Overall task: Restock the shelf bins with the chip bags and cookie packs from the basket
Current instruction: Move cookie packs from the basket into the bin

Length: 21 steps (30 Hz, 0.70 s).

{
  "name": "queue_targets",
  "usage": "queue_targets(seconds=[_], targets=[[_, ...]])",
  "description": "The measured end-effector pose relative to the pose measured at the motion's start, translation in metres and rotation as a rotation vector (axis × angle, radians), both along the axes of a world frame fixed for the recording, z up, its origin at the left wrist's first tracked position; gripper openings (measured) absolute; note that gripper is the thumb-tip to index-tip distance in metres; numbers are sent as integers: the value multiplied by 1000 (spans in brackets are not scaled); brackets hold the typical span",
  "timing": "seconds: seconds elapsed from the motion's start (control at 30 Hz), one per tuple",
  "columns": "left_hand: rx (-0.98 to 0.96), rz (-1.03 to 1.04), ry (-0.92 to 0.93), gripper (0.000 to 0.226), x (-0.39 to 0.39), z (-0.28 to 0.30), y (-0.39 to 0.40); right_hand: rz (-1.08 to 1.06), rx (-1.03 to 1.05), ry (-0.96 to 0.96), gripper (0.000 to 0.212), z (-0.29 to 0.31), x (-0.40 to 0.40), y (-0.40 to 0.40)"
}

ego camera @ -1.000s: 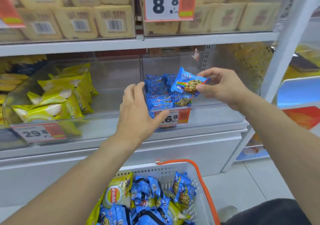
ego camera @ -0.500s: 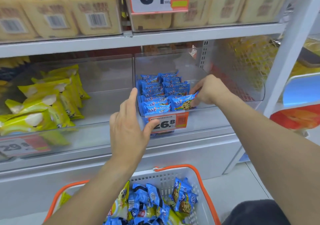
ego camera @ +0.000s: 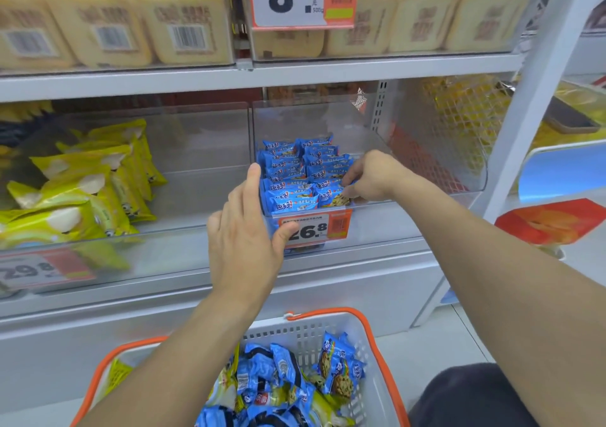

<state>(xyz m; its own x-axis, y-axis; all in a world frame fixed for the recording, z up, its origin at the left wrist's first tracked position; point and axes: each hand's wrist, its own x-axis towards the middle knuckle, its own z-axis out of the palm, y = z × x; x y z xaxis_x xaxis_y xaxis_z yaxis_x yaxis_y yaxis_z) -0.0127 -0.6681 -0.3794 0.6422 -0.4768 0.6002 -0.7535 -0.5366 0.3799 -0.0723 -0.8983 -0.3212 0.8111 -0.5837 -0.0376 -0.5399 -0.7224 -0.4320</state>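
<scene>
blue cookie packs (ego camera: pixel 296 177): two neat rows, standing on edge in the clear shelf bin (ego camera: pixel 426 151), at its left end. yellow chip bags (ego camera: pixel 85 193): overlapping, leaning in the neighbouring bin to the left. white basket (ego camera: pixel 377 390), orange rim: a loose heap of blue packs and a few yellow bags.

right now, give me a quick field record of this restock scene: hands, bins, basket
left hand: open, fingers straight against the left side of the cookie packs
right hand: pinches the front right cookie pack in the clear bin
chip bags: yellow, in the left bin
basket: white, orange rim, holds blue packs and some yellow bags
price tag: 26.8
</scene>
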Motion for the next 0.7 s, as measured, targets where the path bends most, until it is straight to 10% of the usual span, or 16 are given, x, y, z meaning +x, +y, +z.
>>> queue_targets(seconds=[0.47, 0.7], targets=[[-169, -110, -13, 56, -40, -20, 33, 61, -101, -528, 13, 26, -37, 28], [371, -41, 589, 37, -60, -106, 108, 606, -137, -399, 15, -17, -49, 111]])
